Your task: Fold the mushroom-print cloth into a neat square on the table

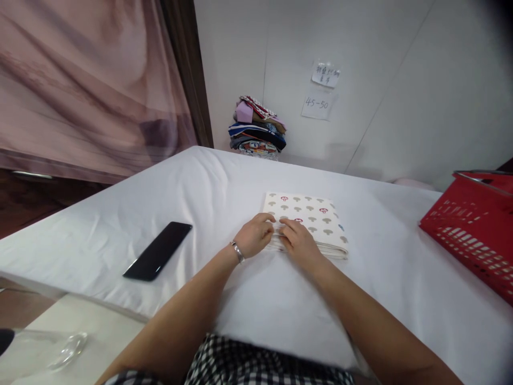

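A folded cream cloth (pixel 310 211) printed with grey and red mushrooms lies flat on the white-covered table, its layered edges showing along the near side. At its near left corner, my left hand (pixel 253 236) has its fingers curled and closed on the edge; a silver bracelet sits on that wrist. My right hand (pixel 300 241) is just to the right, fingers bent and pinching the near edge of the same cloth. The two sets of fingertips almost meet. What exactly lies between the fingers is partly hidden.
A black phone (pixel 159 252) lies on the table (pixel 224 187) to the left. At right stands a red perforated basket (pixel 473 230). Behind the table's far edge rises a pile of folded fabrics (pixel 258 128). A clear glass vessel (pixel 52 353) is at lower left.
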`<action>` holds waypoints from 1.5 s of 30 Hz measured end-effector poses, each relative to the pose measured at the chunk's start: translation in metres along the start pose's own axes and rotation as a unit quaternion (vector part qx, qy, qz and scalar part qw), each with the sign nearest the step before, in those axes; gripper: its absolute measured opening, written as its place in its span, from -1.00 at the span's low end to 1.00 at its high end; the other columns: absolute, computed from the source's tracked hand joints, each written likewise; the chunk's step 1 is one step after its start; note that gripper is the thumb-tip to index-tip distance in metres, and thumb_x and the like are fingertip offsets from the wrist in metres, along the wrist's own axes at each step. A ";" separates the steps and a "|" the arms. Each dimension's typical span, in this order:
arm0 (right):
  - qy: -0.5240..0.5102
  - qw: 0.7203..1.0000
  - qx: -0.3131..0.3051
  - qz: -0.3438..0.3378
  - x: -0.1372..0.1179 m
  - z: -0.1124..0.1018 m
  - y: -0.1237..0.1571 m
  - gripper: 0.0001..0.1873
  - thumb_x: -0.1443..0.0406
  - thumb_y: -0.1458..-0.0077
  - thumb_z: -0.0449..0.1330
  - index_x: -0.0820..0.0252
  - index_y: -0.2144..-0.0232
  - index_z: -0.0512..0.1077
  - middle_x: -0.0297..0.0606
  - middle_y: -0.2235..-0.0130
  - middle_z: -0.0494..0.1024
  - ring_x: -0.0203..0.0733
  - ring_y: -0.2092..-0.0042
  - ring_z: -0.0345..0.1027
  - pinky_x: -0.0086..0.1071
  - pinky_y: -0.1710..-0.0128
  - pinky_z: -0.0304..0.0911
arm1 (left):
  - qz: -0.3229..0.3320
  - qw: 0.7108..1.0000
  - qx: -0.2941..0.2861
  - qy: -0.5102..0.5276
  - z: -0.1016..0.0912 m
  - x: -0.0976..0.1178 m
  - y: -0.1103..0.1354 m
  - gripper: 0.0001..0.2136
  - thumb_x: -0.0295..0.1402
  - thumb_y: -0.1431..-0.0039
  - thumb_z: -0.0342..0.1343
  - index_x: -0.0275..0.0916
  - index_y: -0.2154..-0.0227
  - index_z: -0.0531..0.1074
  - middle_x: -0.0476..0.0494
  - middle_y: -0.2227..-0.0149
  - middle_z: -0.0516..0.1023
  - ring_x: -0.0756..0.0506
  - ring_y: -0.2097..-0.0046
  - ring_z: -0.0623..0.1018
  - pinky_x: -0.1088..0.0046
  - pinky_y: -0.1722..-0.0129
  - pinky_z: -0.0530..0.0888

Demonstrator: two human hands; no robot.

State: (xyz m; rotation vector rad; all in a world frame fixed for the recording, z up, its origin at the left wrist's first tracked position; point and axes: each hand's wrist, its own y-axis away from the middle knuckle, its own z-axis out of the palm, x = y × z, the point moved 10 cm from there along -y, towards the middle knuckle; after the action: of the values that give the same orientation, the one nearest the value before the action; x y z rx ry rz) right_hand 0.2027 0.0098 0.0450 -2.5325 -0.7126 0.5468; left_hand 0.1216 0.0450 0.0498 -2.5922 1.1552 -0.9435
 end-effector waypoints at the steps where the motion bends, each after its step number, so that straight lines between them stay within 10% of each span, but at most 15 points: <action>1: 0.006 1.000 -0.002 0.002 0.001 0.001 0.000 -0.81 0.40 -0.14 -0.02 0.17 0.25 0.37 -0.08 -0.01 0.36 -0.07 -0.04 0.20 -0.12 -0.01 0.17 | 0.003 1.000 0.000 0.000 0.000 0.000 0.000 -0.84 -0.50 -0.06 -0.05 -0.22 0.52 0.41 -0.11 0.06 0.38 -0.09 0.04 0.40 0.35 0.03 0.39; 11: -0.023 0.999 0.024 -0.017 -0.001 0.000 0.001 -0.84 0.40 -0.15 -0.01 0.17 0.30 0.37 -0.09 -0.02 0.35 -0.08 -0.05 0.20 -0.11 -0.01 0.18 | -0.042 0.981 0.078 0.173 -0.011 -0.025 -0.002 -0.78 -0.29 -0.17 -0.05 -0.19 0.21 0.44 -0.10 0.08 0.47 -0.06 0.05 0.45 0.36 0.02 0.38; 18: -0.065 0.997 0.031 -0.020 -0.003 -0.002 0.002 -0.86 0.41 -0.13 0.00 0.17 0.34 0.35 -0.13 -0.02 0.36 -0.12 -0.04 0.20 -0.14 -0.02 0.15 | -0.128 0.975 0.024 0.182 0.020 -0.063 -0.007 -0.62 -0.17 -0.22 -0.18 -0.21 0.10 0.44 -0.07 -0.03 0.43 -0.07 -0.11 0.32 0.33 -0.16 0.18; 34: 0.021 0.999 -0.011 0.024 -0.016 0.017 -0.016 -0.85 0.43 -0.09 0.04 0.18 0.31 0.38 -0.13 -0.05 0.33 -0.07 -0.09 0.13 -0.13 0.02 0.11 | -0.084 0.982 0.089 0.145 0.010 -0.055 -0.009 -0.68 -0.25 -0.21 -0.13 -0.23 0.17 0.48 -0.10 0.07 0.50 -0.07 -0.01 0.40 0.33 -0.10 0.25; 45: -0.098 0.994 0.042 -0.027 -0.014 0.008 -0.005 -0.78 0.34 -0.18 -0.07 0.15 0.38 0.37 -0.16 -0.05 0.34 -0.12 -0.09 0.16 -0.14 -0.03 0.10 | -0.114 0.974 0.075 0.181 0.017 -0.068 -0.010 -0.65 -0.19 -0.22 -0.15 -0.21 0.17 0.49 -0.06 0.08 0.51 -0.07 -0.02 0.41 0.37 -0.09 0.26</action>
State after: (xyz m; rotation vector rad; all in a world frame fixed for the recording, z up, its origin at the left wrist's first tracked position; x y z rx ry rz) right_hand 0.1861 0.0082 0.0445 -2.3972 -0.8068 0.7980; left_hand 0.1039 0.0988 0.0068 -2.5341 0.8224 -1.5383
